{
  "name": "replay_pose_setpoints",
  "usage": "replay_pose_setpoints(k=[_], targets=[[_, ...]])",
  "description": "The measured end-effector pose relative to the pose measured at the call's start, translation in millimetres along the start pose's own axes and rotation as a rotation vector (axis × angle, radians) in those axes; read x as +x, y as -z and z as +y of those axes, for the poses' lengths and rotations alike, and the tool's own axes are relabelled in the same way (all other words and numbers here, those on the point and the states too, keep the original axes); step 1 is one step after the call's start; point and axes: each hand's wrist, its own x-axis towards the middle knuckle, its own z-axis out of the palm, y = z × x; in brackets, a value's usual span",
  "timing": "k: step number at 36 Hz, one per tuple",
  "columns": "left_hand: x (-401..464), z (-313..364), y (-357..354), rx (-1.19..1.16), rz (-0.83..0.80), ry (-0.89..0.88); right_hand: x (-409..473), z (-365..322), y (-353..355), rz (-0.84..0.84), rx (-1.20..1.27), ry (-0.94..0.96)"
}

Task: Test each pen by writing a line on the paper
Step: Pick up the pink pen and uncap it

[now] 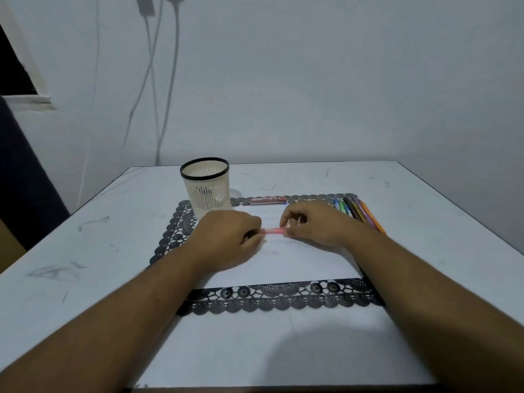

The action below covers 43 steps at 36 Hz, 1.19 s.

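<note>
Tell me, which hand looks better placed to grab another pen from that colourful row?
The right hand, probably. The row of pens lies just beside it, while the left hand sits nearer the basket. Both currently pinch the pink pen.

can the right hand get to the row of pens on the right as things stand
Probably yes. The pens lie in the open just beyond and to the right of the right hand, with nothing between them. But that hand and the left hand both grip a pink pen, so it must let go first.

Pink pen (274, 230) level above paper (297, 265)
</note>
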Motion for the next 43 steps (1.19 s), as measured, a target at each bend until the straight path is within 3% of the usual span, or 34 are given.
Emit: replay_pose_setpoints(k=[4,10,20,33,43], targets=[[0,3,-3,-0.089,0.145,0.053,1,3,1,0.018,0.001,0.014],[4,-5,-11,-0.132,0.021,0.050,-1,-3,-5,0.046,-0.007,0.052],[4,-16,-6,-0.225,-0.057,0.152,-4,4,13,0.078,0.046,-0.043],[3,-16,-8,-0.312,-0.078,0.168,-5,1,9,0.057,0.121,-0.066],[3,-19,-10,-0.341,-0.078,0.153,-3,0,6,0.055,0.037,-0.080]])
